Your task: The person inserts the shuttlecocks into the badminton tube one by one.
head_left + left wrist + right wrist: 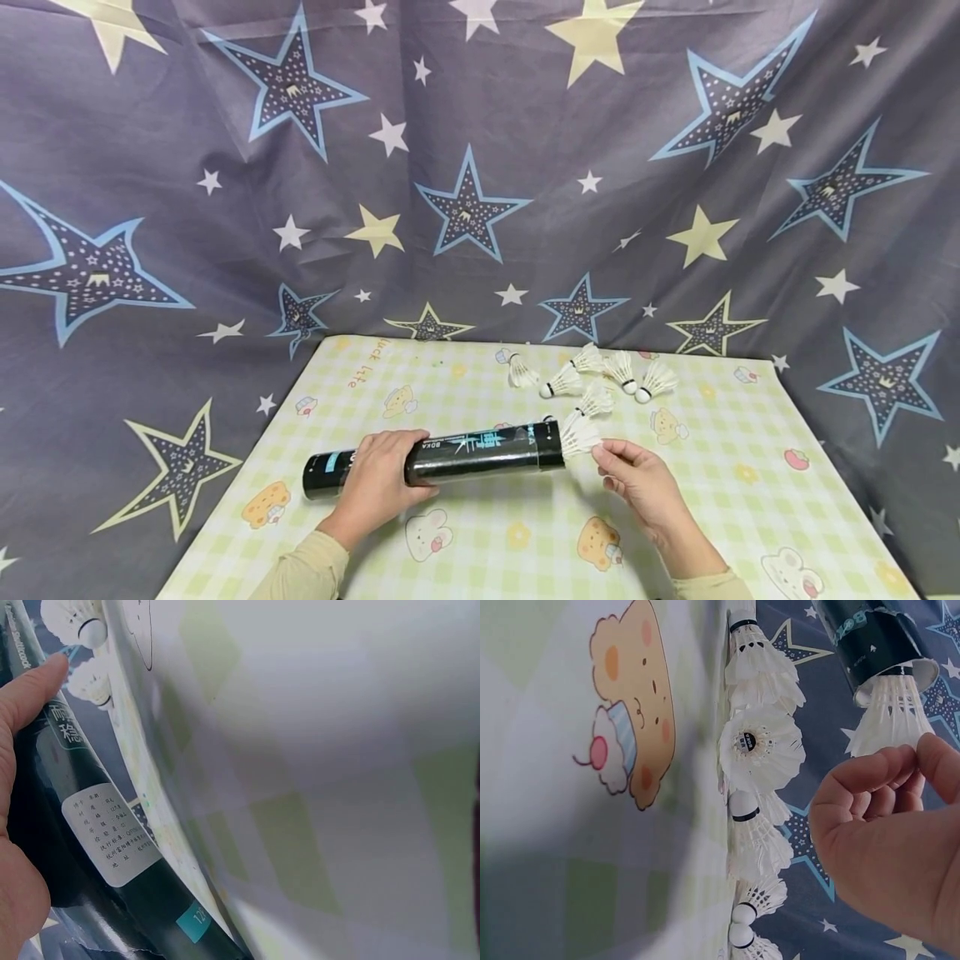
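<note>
My left hand (381, 475) grips a black shuttlecock tube (480, 454) around its left half and holds it lying nearly level over the table. In the left wrist view the tube (112, 825) shows a white label and a small blue patch. At the tube's right end, my right hand (641, 483) pinches a white shuttlecock (579, 437) by the rim of its feathers. The right wrist view shows this shuttlecock (891, 712) with its base inside the tube's mouth and its skirt outside, between the thumb and forefinger of the right hand (892, 825).
Several loose white shuttlecocks (657, 381) lie in a cluster beyond the tube's right end, one of them (596, 398) just behind the pinched one. The green checked tablecloth (720, 517) has cartoon prints. A grey curtain with stars (480, 117) hangs behind the table.
</note>
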### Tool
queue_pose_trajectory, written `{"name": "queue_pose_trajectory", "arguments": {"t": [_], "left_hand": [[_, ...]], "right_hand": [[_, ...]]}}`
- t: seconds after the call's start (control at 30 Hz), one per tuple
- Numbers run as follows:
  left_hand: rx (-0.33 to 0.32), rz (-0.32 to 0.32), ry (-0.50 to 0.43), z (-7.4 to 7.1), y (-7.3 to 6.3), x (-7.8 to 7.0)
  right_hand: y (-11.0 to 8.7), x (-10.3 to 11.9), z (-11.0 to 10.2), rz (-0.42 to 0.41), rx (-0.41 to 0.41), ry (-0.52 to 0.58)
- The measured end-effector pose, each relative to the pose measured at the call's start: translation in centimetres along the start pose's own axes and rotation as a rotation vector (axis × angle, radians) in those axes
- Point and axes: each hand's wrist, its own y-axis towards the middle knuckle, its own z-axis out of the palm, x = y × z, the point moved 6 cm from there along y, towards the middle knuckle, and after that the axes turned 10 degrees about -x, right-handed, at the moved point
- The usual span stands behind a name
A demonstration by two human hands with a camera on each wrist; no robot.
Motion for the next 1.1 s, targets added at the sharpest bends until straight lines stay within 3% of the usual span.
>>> {"name": "queue_pose_trajectory", "arguments": {"t": [0.33, 0.6, 1.1], "left_hand": [[-0.008, 0.0, 0.006, 0.3, -0.2, 0.2], [-0.008, 0.002, 0.011, 0.3, -0.2, 0.2], [-0.005, 0.0, 0.011, 0.4, -0.1, 0.2]], "right_hand": [[-0.9, 0.0, 1.2, -0.018, 0.072, -0.082], [-1.1, -0.1, 1.7, -0.034, 0.071, -0.101], [-0.9, -0.7, 2.2, 0.018, 0.129, -0.092]]}}
